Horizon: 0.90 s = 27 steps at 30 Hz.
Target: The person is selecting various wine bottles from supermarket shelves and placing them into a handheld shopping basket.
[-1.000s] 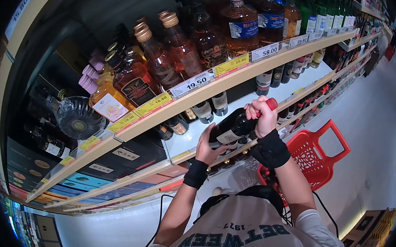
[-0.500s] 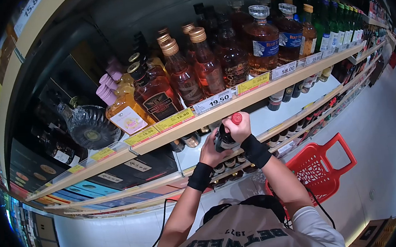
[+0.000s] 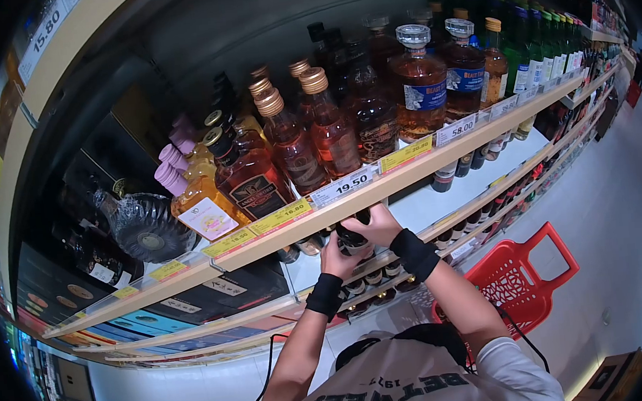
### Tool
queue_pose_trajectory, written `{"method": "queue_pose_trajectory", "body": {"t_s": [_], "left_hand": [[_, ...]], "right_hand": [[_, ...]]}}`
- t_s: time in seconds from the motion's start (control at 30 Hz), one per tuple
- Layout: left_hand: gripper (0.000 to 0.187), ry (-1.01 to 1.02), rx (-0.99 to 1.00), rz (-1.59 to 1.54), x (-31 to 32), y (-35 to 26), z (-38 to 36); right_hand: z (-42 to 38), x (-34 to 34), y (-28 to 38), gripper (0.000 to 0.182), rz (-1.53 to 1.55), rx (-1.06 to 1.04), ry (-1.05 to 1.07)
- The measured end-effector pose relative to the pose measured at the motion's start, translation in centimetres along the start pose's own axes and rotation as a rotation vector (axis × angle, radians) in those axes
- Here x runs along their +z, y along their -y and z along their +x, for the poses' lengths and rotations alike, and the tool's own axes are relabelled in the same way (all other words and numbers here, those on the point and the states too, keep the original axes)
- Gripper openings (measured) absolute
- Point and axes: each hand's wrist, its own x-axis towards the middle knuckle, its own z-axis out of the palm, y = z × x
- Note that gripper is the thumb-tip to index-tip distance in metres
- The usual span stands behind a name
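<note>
Between my two hands is a dark wine bottle (image 3: pixel 352 236), just below the front edge of the upper shelf. My left hand (image 3: pixel 339 260) is wrapped round its lower left side. From the right, my right hand (image 3: pixel 378 227) grips the bottle with the fingers curled over it. The shelf edge hides the bottle's top, and my fingers cover much of the rest. Right above my hands, a price tag (image 3: pixel 343 186) reading 19.50 sits on the shelf edge. Black bands circle both wrists.
On the upper shelf stand whisky bottles (image 3: pixel 257 182), two glass-stoppered bottles (image 3: pixel 422 88) and green bottles (image 3: pixel 534 56). Dark boxes (image 3: pixel 229 285) fill the lower shelf to the left; wine bottles (image 3: pixel 445 174) are on it to the right. A red shopping basket (image 3: pixel 507 280) is at my right.
Both hands have moved left and slightly in under the shelf edge with the bottle. Its red cap, visible before, is now hidden. My right hand has gone from the neck to the bottle's side.
</note>
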Motion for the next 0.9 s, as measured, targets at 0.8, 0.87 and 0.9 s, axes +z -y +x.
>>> {"method": "queue_pose_trajectory", "body": {"t_s": [0.8,0.87,0.9], "left_hand": [[0.068,-0.123,-0.021,-0.264,3.7,-0.1,-0.4],[0.069,-0.166,-0.023,-0.178,3.9,-0.4,-0.5],[0.069,-0.186,-0.026,-0.133,4.0,-0.4,-0.6]], "right_hand": [[-19.0,-13.8,-7.4,0.042,0.229,0.728,-0.298],[-20.3,-14.7,-8.4,0.042,0.254,0.731,-0.298],[-20.9,-15.0,-8.8,0.042,0.268,0.734,-0.298]]}}
